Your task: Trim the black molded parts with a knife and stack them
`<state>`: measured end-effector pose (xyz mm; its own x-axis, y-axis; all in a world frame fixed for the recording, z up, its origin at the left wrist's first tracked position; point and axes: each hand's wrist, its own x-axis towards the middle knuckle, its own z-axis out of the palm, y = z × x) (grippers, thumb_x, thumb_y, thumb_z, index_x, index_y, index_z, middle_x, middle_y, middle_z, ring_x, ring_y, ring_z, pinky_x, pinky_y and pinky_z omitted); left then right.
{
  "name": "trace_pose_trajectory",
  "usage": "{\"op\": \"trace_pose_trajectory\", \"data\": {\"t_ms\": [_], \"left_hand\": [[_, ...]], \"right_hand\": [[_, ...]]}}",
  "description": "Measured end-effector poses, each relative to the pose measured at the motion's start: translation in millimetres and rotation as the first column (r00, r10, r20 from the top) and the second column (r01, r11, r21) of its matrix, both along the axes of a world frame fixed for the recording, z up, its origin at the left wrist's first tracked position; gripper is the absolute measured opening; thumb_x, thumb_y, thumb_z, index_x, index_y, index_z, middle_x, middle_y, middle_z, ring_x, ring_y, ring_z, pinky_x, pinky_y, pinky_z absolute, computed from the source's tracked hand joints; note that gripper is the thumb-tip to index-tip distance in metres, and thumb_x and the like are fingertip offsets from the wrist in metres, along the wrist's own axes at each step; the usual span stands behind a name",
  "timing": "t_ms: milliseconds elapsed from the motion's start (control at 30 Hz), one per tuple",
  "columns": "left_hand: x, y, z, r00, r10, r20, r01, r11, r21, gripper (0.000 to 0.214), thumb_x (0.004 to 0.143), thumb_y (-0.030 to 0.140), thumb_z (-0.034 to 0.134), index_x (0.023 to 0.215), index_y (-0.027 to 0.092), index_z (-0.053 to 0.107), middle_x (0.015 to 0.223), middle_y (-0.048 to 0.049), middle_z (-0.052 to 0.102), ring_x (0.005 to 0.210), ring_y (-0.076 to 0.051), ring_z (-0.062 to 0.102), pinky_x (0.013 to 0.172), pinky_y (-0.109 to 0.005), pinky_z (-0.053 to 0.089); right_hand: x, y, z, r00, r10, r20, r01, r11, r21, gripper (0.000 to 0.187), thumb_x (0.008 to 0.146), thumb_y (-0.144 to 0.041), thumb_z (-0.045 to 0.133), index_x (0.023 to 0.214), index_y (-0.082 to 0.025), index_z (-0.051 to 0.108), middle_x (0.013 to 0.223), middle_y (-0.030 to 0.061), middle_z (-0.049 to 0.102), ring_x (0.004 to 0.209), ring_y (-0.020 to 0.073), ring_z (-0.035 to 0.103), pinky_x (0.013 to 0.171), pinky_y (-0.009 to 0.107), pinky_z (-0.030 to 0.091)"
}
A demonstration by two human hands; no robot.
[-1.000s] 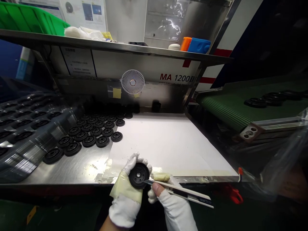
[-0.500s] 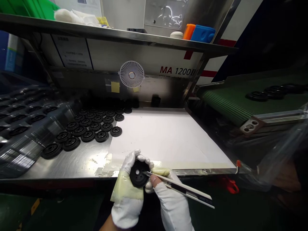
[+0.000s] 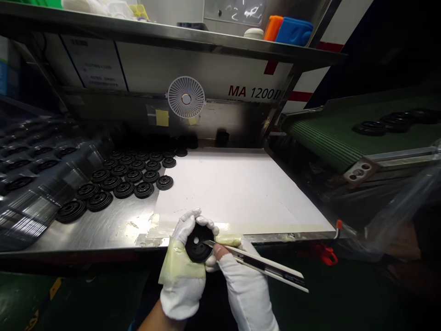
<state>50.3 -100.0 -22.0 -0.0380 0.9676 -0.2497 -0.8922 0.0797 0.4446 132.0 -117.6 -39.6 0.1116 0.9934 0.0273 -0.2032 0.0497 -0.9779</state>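
Well, a stainless steel workbench (image 3: 103, 230) fills the middle of the view, beneath a long steel shelf (image 3: 172, 43) that carries a blue and orange plastic container (image 3: 292, 30). Off to the right runs a green ribbed conveyor belt (image 3: 330, 138) with a few black discs (image 3: 374, 128) on it. A white paper sheet (image 3: 234, 193) lies on the bench, and just left of it sit tight rows of black ribbed rubber discs (image 3: 127, 177). Further left, a clear plastic tray (image 3: 41, 179) holds more of the same. A small white fan (image 3: 186, 97) is mounted on the back panel above the rows. At the bench's near edge, the left hand (image 3: 182, 280), in a white glove wrapped with yellowish tape (image 3: 181, 266), is clenched around a single black ribbed rubber disc (image 3: 193, 250). The gloved right hand (image 3: 244, 285) grasps a white and black utility knife (image 3: 265, 266), its thin steel blade (image 3: 212, 243) reaching the disc's rim, though whether it actually touches is hard to tell from this view.
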Motion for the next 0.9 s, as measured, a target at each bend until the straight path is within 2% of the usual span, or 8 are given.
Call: {"op": "trace_pose_trajectory", "data": {"t_ms": [133,300,667,900], "left_hand": [[-1,-1,-1.0,1.000,-0.020,-0.004,0.020,1.000,0.005,0.012,0.082,0.030,0.051,0.090,0.022,0.054,0.079,0.0000,0.051,0.067,-0.014,0.055,0.035,-0.016,0.028],[-2,-3,-0.1,0.998,-0.026,-0.049,0.026,1.000,0.013,0.012,0.083,0.030,0.049,0.092,0.022,0.053,0.082,0.0000,0.050,0.068,-0.013,0.053,0.036,-0.016,0.028],[-2,-4,-10.7,0.996,0.012,-0.090,-0.012,1.000,-0.004,0.021,0.079,0.027,0.054,0.100,0.023,0.055,0.085,0.0001,0.051,0.063,-0.011,0.052,0.035,-0.015,0.030],[-2,-4,-13.1,0.995,-0.011,-0.096,0.014,0.999,0.037,0.019,0.084,0.025,0.048,0.102,0.026,0.053,0.088,-0.0005,0.050,0.073,-0.013,0.053,0.036,-0.014,0.030]], "right_hand": [[0,0,-0.9,1.000,0.002,-0.012,-0.002,1.000,-0.008,0.009,0.080,-0.025,0.061,0.075,-0.018,0.058,0.069,-0.0015,0.061,0.063,0.0118,0.058,0.062,0.024,0.051],[0,1,-1.5,0.999,0.030,-0.030,-0.031,0.999,-0.027,0.009,0.080,-0.025,0.061,0.075,-0.017,0.058,0.062,-0.0026,0.060,0.056,0.0111,0.057,0.056,0.023,0.051],[-3,5,0.2,0.981,0.027,-0.190,-0.063,0.980,-0.187,0.015,0.072,-0.026,0.067,0.071,-0.016,0.056,0.055,-0.0040,0.059,0.047,0.0112,0.057,0.048,0.023,0.050],[-3,0,-9.3,0.994,-0.007,-0.110,-0.005,0.994,-0.108,0.013,0.078,-0.029,0.063,0.076,-0.017,0.056,0.060,-0.0034,0.060,0.055,0.0113,0.058,0.054,0.023,0.050]]}}
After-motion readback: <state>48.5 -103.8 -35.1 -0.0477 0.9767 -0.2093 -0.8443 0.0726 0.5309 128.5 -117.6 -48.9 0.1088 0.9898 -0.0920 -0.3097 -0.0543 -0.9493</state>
